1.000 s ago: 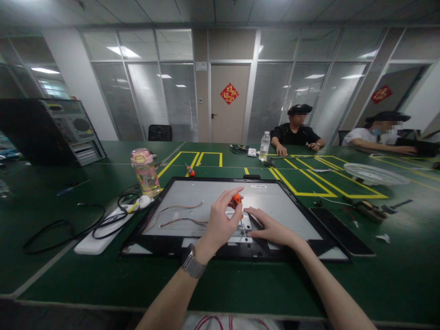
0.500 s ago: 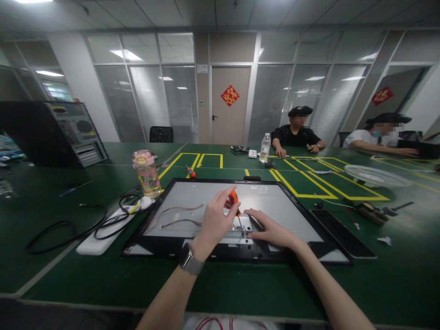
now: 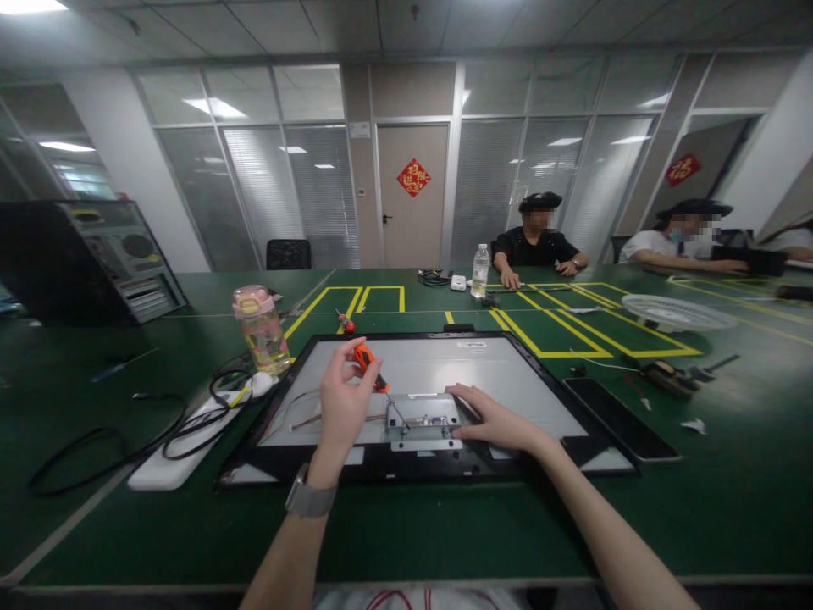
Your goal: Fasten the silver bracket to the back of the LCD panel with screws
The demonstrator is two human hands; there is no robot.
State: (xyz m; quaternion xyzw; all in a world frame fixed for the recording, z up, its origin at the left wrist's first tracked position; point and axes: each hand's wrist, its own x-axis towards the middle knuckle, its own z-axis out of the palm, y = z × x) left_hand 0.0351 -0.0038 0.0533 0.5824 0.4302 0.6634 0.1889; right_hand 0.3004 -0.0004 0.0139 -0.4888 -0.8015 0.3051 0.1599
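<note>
A monitor panel (image 3: 508, 373) lies face down in its black frame on the green table. A small metal board cover (image 3: 423, 415) sits on its back near the front edge. My left hand (image 3: 343, 407) is closed round an orange-handled screwdriver (image 3: 372, 368), whose tip points down at the cover's left end. My right hand (image 3: 492, 419) rests flat on the cover's right side, fingers stretched out. Thin coloured wires (image 3: 301, 411) run across the panel left of my left hand.
A pink-lidded bottle (image 3: 260, 330), a white power strip (image 3: 171, 453) and black cables (image 3: 114, 436) lie to the left, a computer case (image 3: 95, 258) beyond. A black strip (image 3: 619, 419), tools (image 3: 666, 377) and a fan grille (image 3: 679, 313) lie right. Two people sit at the far side.
My left hand has moved left with the screwdriver, from the cover's middle to its left end. The right hand stays on the cover. The camera has shifted slightly.
</note>
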